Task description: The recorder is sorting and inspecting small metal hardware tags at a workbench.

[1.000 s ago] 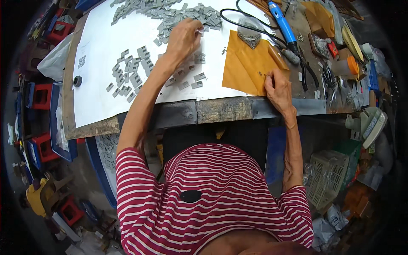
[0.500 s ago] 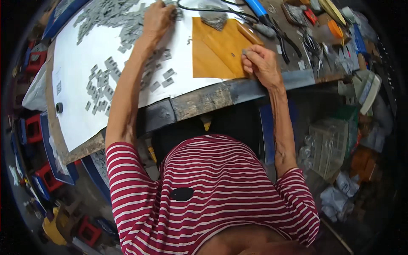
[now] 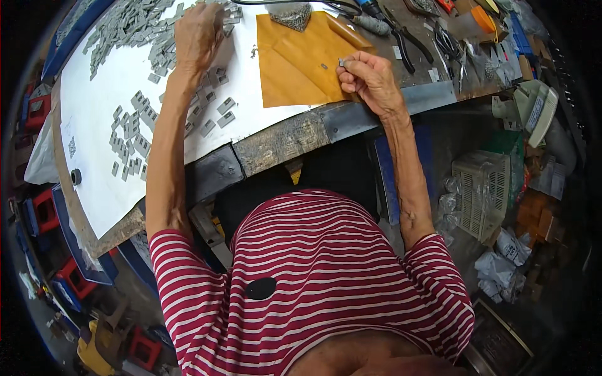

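Spanning 10 to 1 o'clock, bench [image 3: 282, 141] under white sheet [image 3: 94, 150] | yellow envelope [image 3: 301, 59] at 12 | left hand [image 3: 197, 34] flat on grey pieces [image 3: 135, 122] (fingers spread) | right hand [image 3: 370, 75], fingers pinching small grey piece [image 3: 342, 62]

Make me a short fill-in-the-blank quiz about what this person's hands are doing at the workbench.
1. The right hand pinches a small grey piece over the ____-coloured envelope.
2. The left hand rests on the scattered grey pieces lying on a ____ sheet.
3. The person's shirt is red and white in a ____ pattern.

Missing words: orange; white; striped
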A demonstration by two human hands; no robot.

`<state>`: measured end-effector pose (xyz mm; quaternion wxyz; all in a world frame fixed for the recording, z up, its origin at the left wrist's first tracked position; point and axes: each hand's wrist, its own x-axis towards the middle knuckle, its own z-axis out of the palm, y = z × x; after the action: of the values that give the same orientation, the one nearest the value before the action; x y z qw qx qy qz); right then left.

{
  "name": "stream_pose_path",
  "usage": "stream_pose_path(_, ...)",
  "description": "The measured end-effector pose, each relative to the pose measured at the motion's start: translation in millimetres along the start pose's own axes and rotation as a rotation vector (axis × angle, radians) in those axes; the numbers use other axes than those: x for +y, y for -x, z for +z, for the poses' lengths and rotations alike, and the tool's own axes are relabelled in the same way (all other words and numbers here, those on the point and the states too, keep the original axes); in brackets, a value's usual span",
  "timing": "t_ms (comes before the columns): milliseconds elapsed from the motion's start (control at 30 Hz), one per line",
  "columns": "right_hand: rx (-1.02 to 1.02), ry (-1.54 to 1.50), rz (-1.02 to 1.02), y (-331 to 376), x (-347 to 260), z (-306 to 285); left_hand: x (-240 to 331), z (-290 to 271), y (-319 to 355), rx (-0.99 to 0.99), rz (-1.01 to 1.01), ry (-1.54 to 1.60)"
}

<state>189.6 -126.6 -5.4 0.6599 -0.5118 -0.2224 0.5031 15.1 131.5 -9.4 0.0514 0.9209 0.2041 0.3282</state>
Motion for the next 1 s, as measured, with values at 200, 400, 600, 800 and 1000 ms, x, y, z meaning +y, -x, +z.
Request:
stream_pose_path(200,0.076,0.182,-0.004,1.1,3.5,6.4,48.0,-27.2,18.5,-0.013,-0.159,0.291)
stream_pose_path(400,0.129,0.396,-0.085,5.9,2.4,13.8,114.2,-53.4,39.7,-0.15,-0.393,0.757)
stream_pose_path(600,0.077,0.55,-0.13,10.0,-0.3,23.8,144.1,-30.4,42.6,-0.323,-0.553,0.994)
stream_pose_path(800,0.096,0.569,-0.231,15.1,-0.3,32.0,156.0,-7.4,36.9,-0.247,-0.524,0.896)
stream_pose_path(1000,0.076,0.723,-0.349,18.4,-0.5,31.7,156.7,-0.6,36.5,-0.254,-0.525,0.938)
